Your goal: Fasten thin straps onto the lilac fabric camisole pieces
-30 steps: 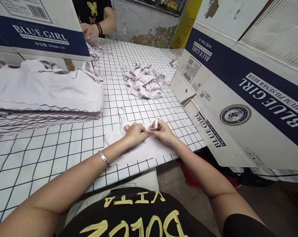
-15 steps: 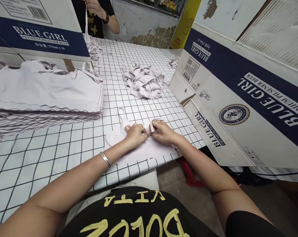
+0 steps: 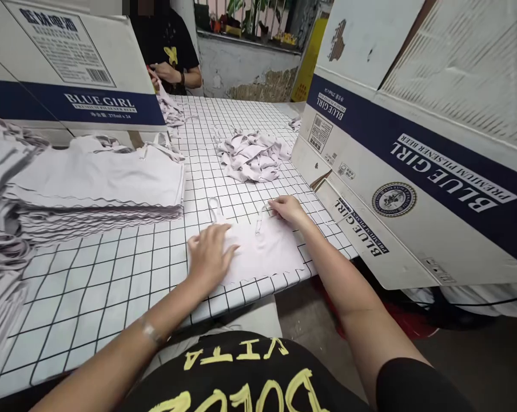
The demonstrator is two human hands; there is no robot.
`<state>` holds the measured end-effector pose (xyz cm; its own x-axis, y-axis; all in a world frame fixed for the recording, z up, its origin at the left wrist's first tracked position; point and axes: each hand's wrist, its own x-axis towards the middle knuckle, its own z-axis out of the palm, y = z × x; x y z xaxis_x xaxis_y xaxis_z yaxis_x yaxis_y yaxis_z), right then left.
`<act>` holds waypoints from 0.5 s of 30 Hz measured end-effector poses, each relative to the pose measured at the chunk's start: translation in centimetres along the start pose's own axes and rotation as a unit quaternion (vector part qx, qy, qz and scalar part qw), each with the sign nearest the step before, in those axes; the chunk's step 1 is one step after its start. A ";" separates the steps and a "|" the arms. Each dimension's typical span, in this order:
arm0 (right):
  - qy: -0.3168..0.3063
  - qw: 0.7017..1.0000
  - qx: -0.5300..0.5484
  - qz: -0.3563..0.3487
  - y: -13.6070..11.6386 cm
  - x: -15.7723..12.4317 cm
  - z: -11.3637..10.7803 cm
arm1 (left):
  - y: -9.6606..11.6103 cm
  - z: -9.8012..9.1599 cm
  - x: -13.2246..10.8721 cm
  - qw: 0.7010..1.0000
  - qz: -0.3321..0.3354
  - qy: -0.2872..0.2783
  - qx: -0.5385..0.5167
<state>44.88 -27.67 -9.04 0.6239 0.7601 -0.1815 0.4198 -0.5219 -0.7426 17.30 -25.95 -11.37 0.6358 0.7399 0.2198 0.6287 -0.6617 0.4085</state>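
Note:
A pale pinkish-white camisole top lies flat near the front edge of the table, its two thin straps toward the far side. My left hand rests on its left part, fingers spread and palm down. At the right strap, my right hand has its fingertips pinched together on the strap's upper end. The left strap stands in a loose loop above the cloth, beyond my left hand.
A thick stack of similar camisoles lies on the left of the checked tabletop. Farther back sits a heap of light cloth pieces. Cardboard beer boxes flank both sides. Across the table, a person's hands handle cloth.
My left hand has left the right strap and moved left, spreading flat on the camisole. My right hand has shifted up and away, along the strap. The view has tilted up somewhat.

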 end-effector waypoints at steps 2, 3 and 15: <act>0.066 0.995 -0.077 -0.014 1.1 -1.8 -1.6 | -2.5 -1.5 -2.9 0.996 -0.086 -0.006 0.034; 0.081 0.989 -0.120 -0.018 1.8 -3.1 -2.2 | -3.6 -2.1 -4.1 0.990 -0.129 -0.017 0.052; 0.121 0.966 -0.228 0.018 7.5 -11.7 -1.7 | -2.8 -1.1 -4.0 0.982 -0.144 -0.059 0.108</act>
<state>41.83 -41.12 -11.38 0.7557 0.6550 -0.0047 0.6077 -0.7038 -0.3679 12.52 -26.92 -12.43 0.4577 0.8890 0.0127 0.8621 -0.4473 0.2381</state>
